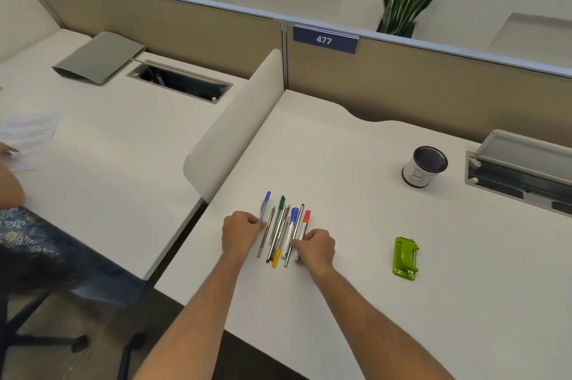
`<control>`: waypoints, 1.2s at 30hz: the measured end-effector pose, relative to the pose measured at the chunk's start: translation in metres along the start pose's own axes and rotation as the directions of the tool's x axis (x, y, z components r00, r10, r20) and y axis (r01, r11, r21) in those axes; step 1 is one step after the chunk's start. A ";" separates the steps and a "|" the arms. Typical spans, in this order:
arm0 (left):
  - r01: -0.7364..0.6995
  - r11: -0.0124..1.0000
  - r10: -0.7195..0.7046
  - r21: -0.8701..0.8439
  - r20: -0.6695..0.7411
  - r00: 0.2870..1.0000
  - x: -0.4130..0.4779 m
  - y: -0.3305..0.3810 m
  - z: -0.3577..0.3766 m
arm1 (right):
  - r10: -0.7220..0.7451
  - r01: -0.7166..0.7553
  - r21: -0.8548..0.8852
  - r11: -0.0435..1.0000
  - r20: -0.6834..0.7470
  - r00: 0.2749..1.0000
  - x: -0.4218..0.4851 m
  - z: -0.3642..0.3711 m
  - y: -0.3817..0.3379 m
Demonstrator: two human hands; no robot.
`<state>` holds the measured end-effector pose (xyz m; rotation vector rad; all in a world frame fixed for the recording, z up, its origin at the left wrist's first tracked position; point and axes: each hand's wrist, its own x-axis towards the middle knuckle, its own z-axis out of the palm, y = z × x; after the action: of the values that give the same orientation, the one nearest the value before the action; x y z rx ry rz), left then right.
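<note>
The left forearm (198, 302) and right forearm (371, 311) are bare along their whole visible length behind the left hand (241, 232) and right hand (317, 248), which are bare too.

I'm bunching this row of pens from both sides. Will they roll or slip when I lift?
The pens look round and smooth, side by side on the flat desk, so they probably roll. Mixed lengths and thicknesses suggest thin ones may slip between the left hand and right hand. Slim barrels: likely stiff, light.
</note>
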<state>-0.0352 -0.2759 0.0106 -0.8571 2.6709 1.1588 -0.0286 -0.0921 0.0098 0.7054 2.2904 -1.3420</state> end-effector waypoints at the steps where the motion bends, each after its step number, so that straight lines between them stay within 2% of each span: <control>1: 0.007 1.000 -0.007 0.007 0.007 1.000 0.001 -0.001 0.000 | -0.006 0.006 -0.010 1.000 0.002 1.000 0.000 0.000 -0.001; 10: -0.048 0.997 0.047 0.062 0.020 0.999 -0.002 -0.004 0.007 | -0.057 0.058 -0.079 0.995 0.013 0.998 0.004 0.004 0.005; 15: -0.081 0.995 0.081 0.056 0.004 0.997 -0.007 -0.008 0.012 | -0.066 0.066 0.003 0.998 0.016 0.998 0.000 -0.003 0.009; 18: -0.096 0.994 0.100 0.055 -0.070 0.993 -0.013 -0.003 0.012 | -0.089 0.086 0.066 0.994 0.032 0.996 -0.001 -0.005 0.014; 21: -0.158 0.987 0.160 0.021 -0.098 0.982 -0.025 0.013 0.018 | -0.143 0.144 0.098 0.985 -0.014 0.990 -0.005 -0.009 0.018; 25: -0.222 0.972 0.220 -0.072 -0.034 0.975 -0.045 0.034 0.038 | -0.248 0.255 0.037 0.966 -0.134 0.959 -0.020 -0.022 0.021; 29: -0.330 0.940 0.336 -0.083 0.071 0.939 -0.070 0.052 0.067 | -0.338 0.331 -0.069 0.941 -0.217 0.916 -0.030 -0.042 0.034; 36: -0.429 0.896 0.445 -0.118 0.244 0.862 -0.112 0.080 0.116 | -0.335 0.325 -0.090 0.942 -0.354 0.873 -0.043 -0.093 0.083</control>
<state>0.0018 -0.0996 0.0147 -0.0707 2.6802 1.3318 0.0478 0.0143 0.0202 0.6142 2.8281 -1.4152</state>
